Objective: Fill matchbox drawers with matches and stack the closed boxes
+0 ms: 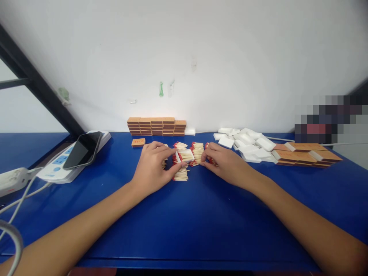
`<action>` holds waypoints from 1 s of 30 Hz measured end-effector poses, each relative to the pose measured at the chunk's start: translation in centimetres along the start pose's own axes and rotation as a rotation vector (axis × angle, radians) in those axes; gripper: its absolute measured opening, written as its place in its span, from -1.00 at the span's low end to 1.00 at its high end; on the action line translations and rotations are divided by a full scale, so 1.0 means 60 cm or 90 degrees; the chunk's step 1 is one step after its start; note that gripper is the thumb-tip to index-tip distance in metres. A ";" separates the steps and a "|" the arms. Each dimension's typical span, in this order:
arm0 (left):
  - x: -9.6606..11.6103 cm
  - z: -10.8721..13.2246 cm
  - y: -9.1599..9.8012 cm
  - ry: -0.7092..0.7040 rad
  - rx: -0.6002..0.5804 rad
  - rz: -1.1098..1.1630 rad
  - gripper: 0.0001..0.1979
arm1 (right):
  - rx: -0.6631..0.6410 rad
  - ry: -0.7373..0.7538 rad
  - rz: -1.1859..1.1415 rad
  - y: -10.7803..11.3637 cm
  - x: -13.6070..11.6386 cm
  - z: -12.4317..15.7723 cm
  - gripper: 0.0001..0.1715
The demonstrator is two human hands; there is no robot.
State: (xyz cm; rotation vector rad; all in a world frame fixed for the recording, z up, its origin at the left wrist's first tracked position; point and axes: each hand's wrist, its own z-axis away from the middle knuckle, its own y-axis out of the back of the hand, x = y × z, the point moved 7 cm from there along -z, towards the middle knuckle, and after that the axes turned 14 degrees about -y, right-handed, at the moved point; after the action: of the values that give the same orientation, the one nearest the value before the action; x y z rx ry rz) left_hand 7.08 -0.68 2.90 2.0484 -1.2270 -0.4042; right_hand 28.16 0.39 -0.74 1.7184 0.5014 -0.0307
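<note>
My left hand (pixel 158 163) grips a small white matchbox tray (pixel 177 156) between thumb and fingers. Red-tipped matches (pixel 186 155) lie inside that tray. Beneath and around it, loose matches (pixel 180 175) are laid in rows on the blue table, some half covered by my left hand. My right hand (pixel 220 158) is at the right end of the rows, its thumb and fingers bent together over red match heads (pixel 212 161). Whether it pinches any of those matches is hidden by the fingers. Another bunch of matches (pixel 197 153) lies between the two hands.
Stacked matchboxes (pixel 156 126) stand along the wall, with a single matchbox (pixel 138 142) in front. White trays (pixel 250 143) are heaped at the right beside more matchbox sleeves (pixel 307 155). A phone (pixel 83 149) rests on a power strip (pixel 59 168) at the left, near cables (pixel 21 207).
</note>
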 end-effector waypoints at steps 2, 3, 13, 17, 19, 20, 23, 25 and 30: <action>0.000 0.000 0.000 0.001 -0.002 0.000 -0.64 | -0.009 -0.001 0.001 -0.002 0.001 0.000 -0.95; 0.000 0.000 0.000 0.001 -0.002 0.000 -0.64 | -0.010 0.000 -0.001 -0.002 0.002 -0.001 -0.94; -0.002 0.001 -0.001 0.002 -0.005 0.002 -0.65 | -0.022 0.006 -0.024 0.009 -0.001 0.002 -0.91; -0.004 0.002 -0.003 0.004 -0.011 0.003 -0.65 | -0.023 0.010 -0.037 0.016 -0.003 0.005 -0.88; -0.005 0.003 -0.005 0.005 -0.018 0.002 -0.65 | -0.017 0.014 -0.045 0.023 -0.004 0.006 -0.87; -0.006 0.004 -0.005 0.006 -0.020 0.001 -0.65 | -0.010 0.017 -0.051 0.027 -0.004 0.007 -0.87; -0.008 0.006 -0.008 0.007 -0.026 -0.004 -0.67 | 0.025 0.020 -0.062 0.041 -0.007 0.008 -0.87; -0.007 0.006 -0.010 0.002 -0.034 -0.004 -0.66 | 0.041 0.020 -0.071 0.048 -0.013 0.009 -0.88; 0.009 0.005 -0.015 -0.034 -0.067 0.017 -0.64 | 0.046 0.038 -0.107 0.050 -0.042 0.017 -0.87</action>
State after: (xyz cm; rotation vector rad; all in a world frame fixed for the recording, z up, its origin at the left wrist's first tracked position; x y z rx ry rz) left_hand 7.75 -1.00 2.10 1.9409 -1.2366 -0.5030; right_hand 27.16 -1.74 2.60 1.7482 0.6950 -0.1193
